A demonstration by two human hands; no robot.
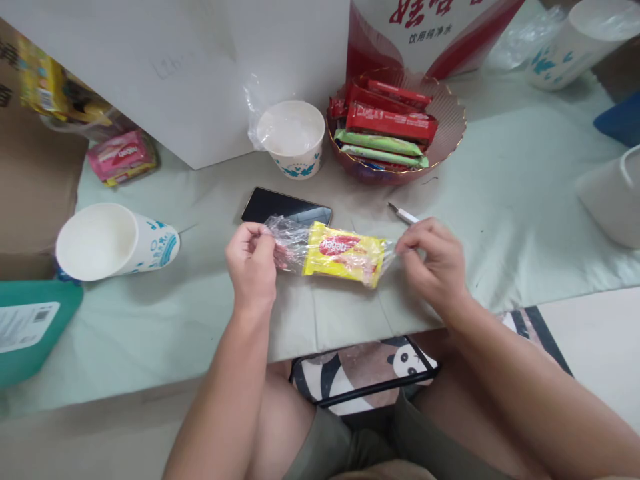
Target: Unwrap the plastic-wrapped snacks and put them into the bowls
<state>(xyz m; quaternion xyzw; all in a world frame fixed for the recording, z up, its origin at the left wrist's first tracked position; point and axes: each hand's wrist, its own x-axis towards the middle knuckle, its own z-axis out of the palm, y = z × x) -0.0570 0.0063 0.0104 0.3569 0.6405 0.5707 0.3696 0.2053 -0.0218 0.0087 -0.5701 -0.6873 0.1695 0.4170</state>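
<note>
Between my hands is a yellow wafer packet (345, 257) with a red label, inside a clear plastic bag (293, 235). My left hand (253, 263) is closed on the gathered, crumpled left end of the bag. At the other end, my right hand (431, 260) pinches the bag's narrow, stretched corner. The bag is drawn out level above the table's front part. Just behind it lies a black phone (287, 208), partly covered by the bag. A white pen-like tool (403, 213) with a dark tip lies beyond my right fingers.
A pink-rimmed bowl (455, 133) holds red and green snack packets. Paper cups stand behind (295, 143) and left (153, 240). Boxes (280, 47) line the back. A pink packet (123, 158) is at left, a teal container (40, 320) nearer, a white mug (613, 200) at right.
</note>
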